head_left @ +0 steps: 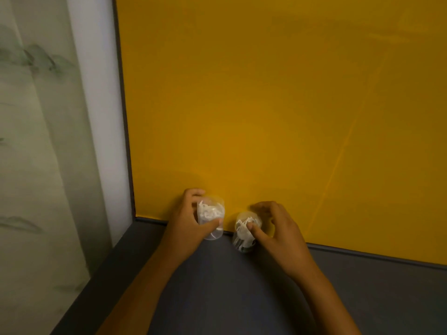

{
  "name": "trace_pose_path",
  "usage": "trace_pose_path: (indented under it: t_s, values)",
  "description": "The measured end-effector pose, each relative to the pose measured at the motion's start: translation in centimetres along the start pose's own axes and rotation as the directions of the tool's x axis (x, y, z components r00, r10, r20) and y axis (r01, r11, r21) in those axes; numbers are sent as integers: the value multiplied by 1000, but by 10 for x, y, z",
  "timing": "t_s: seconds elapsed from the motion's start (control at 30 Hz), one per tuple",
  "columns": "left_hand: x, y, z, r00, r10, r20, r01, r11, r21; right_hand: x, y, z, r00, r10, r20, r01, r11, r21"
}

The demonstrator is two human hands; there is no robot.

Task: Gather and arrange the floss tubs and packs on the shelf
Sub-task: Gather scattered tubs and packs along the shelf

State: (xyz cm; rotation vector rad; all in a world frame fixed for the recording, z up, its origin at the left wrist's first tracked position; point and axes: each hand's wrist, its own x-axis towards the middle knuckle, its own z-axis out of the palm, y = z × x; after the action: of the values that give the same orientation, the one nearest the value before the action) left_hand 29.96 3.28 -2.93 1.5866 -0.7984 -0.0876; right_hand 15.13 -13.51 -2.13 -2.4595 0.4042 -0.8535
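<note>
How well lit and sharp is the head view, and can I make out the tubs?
Head view: dim, warm light, soft overall. The clear tubs, left tub in the left hand and right tub under the right hand, show pale contents without detail. The straight edges of the yellow panel lean with the wide-angle lens.

Two tubs sit on the shelf (217, 286) right at its back edge, up against the back panel (266, 93). Left tub (211, 218) is in the left hand (187, 226), right tub (244, 234) just beside it under the right hand (278, 230). Both are nearer the shelf's left corner, with a wall (36, 165) beyond the left edge.
</note>
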Motion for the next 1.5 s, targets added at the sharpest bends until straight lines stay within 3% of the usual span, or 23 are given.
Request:
trace_pose_path:
  t_s: [0.27,0.47,0.63,0.97,1.5]
  values:
    - [-1,10,-8,996,-88,-9,80,936,-343,-7,6,9,995,50,88,-68,973,221]
    - [-5,18,-10,996,-85,32,91,920,-380,-11,9,18,994,45,101,-69,968,242]
    - [-9,36,-8,991,-114,67,132,869,-477,-15,5,-1,996,91,9,-89,946,310]
    - [-42,104,52,983,-110,145,174,807,-565,-74,3,-114,961,144,-238,-80,962,260]
    - [-216,237,240,930,-17,368,228,812,-537,-285,42,-330,843,241,-481,-195,970,145]
